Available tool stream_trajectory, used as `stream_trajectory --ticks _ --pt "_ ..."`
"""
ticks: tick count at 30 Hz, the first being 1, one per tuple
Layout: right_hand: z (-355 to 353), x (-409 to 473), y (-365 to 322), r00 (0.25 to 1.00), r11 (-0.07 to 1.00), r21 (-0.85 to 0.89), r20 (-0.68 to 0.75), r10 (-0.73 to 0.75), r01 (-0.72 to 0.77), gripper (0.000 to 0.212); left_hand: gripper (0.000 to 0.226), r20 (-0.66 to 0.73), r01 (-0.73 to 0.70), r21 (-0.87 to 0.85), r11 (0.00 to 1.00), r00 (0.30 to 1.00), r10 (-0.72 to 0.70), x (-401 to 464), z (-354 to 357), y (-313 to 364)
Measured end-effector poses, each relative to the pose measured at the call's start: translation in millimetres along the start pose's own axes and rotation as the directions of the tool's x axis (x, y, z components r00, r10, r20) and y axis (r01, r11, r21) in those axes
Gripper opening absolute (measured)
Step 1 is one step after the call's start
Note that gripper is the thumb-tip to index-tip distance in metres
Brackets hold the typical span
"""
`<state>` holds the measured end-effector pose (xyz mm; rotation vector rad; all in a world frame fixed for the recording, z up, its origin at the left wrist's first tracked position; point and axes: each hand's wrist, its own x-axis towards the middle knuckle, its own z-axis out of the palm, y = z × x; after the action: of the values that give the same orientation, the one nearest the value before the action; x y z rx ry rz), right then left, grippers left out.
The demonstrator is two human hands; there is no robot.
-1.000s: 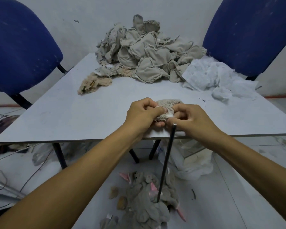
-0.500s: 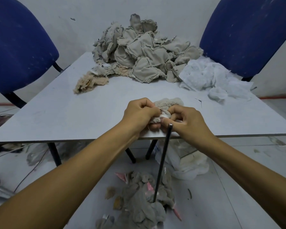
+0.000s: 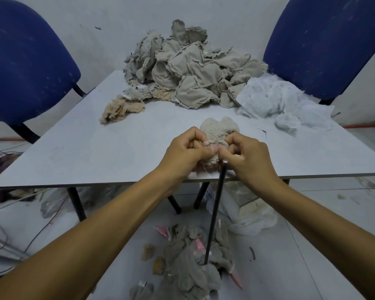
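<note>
Both hands meet at the surface's [image 3: 95, 152] near edge; the left hand [image 3: 185, 152] and right hand [image 3: 248, 158] have fingers curled, pinching a fuzzy beige fabric piece [image 3: 217, 132] between them; a black rod [image 3: 214, 213] stands just below.

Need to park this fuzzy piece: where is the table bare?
Bare: the left side of the table, between tan scrap, near edge and left hand; a smaller strip right of the right hand, below the white stuffing. Crowded: the far end, under the grey fabric pile.
</note>
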<state>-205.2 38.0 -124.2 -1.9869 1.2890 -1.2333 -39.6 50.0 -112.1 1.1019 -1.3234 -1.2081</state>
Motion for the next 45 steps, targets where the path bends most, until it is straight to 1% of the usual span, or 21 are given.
stream_trajectory --ticks 3,5,7,8,9,11,13,15,17,19,21,23,26,29,32,34,36,38,40,42,45 --pt "3.6 1.0 0.2 0.998 0.999 -0.026 -0.062 0.02 -0.022 0.019 0.025 0.015 -0.034 0.06 0.998 0.999 0.034 -4.2 1.8 0.2" --pt "3.8 3.1 -0.3 0.996 0.998 -0.03 -0.069 0.048 -0.051 0.018 0.027 0.054 -0.06 0.137 0.989 0.997 0.053 -4.9 -0.3 4.1" --pt "1.8 5.9 -0.8 0.995 0.994 0.044 -0.023 0.102 -0.101 0.021 0.026 0.095 -0.122 0.32 0.939 0.991 0.096 -3.4 -6.2 10.1" --pt "0.1 7.7 -1.2 0.99 0.984 0.117 0.022 0.136 -0.138 0.024 0.026 0.109 -0.157 0.416 0.896 0.986 0.123 -2.3 -11.1 12.8" --pt "-1.1 8.9 -2.1 0.983 0.965 0.191 0.076 0.168 -0.18 0.026 0.025 0.117 -0.182 0.463 0.867 0.983 0.144 -1.8 -16.0 14.9" --pt "-1.3 9.4 -4.2 0.962 0.932 0.264 0.174 0.208 -0.249 0.028 0.024 0.121 -0.187 0.426 0.885 0.981 0.149 -3.2 -22.1 16.6" --pt "-1.2 8.2 -6.3 0.953 0.938 0.232 0.224 0.206 -0.257 0.024 0.022 0.089 -0.132 0.336 0.933 0.99 0.108 -6.5 -21.5 14.5" --pt "-5.8 8.3 -7.7 0.95 0.942 0.252 0.272 0.151 -0.222 0.018 0.023 0.031 -0.078 0.24 0.968 0.997 0.073 -7.1 -17.4 10.0" --pt "-15.9 8.6 -8.6 0.931 0.935 0.297 0.355 0.081 -0.194 0.014 0.022 -0.027 -0.035 0.18 0.983 0.999 0.04 -5.9 -14.7 7.6" --pt "-22.5 7.6 -9.1 0.919 0.972 0.209 0.393 0.021 -0.111 0.01 0.017 -0.078 -0.013 0.168 0.986 0.997 0.027 -3.9 -12.8 7.3" --pt "-18.9 4.3 -6.9 0.937 0.999 0.05 0.349 -0.003 -0.015 0.016 0.014 -0.123 0.002 0.171 0.985 0.992 0.019 -2.1 -8.9 6.5" --pt "-12.1 1.7 -6.0 0.964 1.0 -0.017 0.266 -0.015 0.021 0.017 0.013 -0.149 0.024 0.153 0.988 0.989 -0.001 -0.4 -5.5 5.5" --pt "-6.6 2.6 -3.4 0.978 1.0 -0.004 0.206 -0.026 0.027 0.018 0.015 -0.115 0.058 0.058 0.997 0.992 -0.051 2.6 -7.3 5.5" --pt "-3.2 4.1 -2.0 0.987 0.998 -0.05 0.157 -0.017 0.025 0.022 0.022 -0.063 0.093 0.0 0.996 0.994 -0.093 4.0 -8.5 5.6" --pt "-1.3 8.3 -2.5 0.993 0.998 -0.043 0.107 0.048 -0.043 0.025 0.026 -0.059 0.089 -0.018 0.996 0.994 -0.09 5.2 -5.0 5.3" --pt "-2.7 12.0 -3.1 0.991 0.995 0.013 0.095 0.095 -0.096 0.021 0.024 -0.044 0.07 -0.024 0.997 0.997 -0.071 4.1 -5.0 5.4" --pt "-2.8 12.7 -4.0 0.989 0.991 0.041 0.08 0.127 -0.131 0.018 0.015 -0.02 0.051 -0.021 0.998 0.998 -0.052 1.4 -5.6 6.6" --pt "-1.9 11.8 -5.2 0.989 0.99 0.045 0.06 0.133 -0.136 0.018 0.012 -0.04 0.037 0.013 0.999 0.999 -0.037 -0.1 -5.6 6.8" --pt "0.3 10.6 -7.9 0.989 0.989 0.043 0.048 0.143 -0.145 0.018 0.013 -0.101 0.029 0.053 0.998 0.995 -0.023 -1.1 -4.1 6.0" --pt "1.3 9.5 -10.0 0.984 0.984 0.046 0.044 0.173 -0.175 0.02 0.012 -0.15 0.037 0.054 0.998 0.988 -0.029 0.2 -1.8 7.5" --pt "1.4 4.7 -13.7 0.984 0.986 0.037 0.076 0.162 -0.165 0.026 0.023 -0.166 0.072 0.036 0.997 0.984 -0.066 4.3 -3.5 8.5"
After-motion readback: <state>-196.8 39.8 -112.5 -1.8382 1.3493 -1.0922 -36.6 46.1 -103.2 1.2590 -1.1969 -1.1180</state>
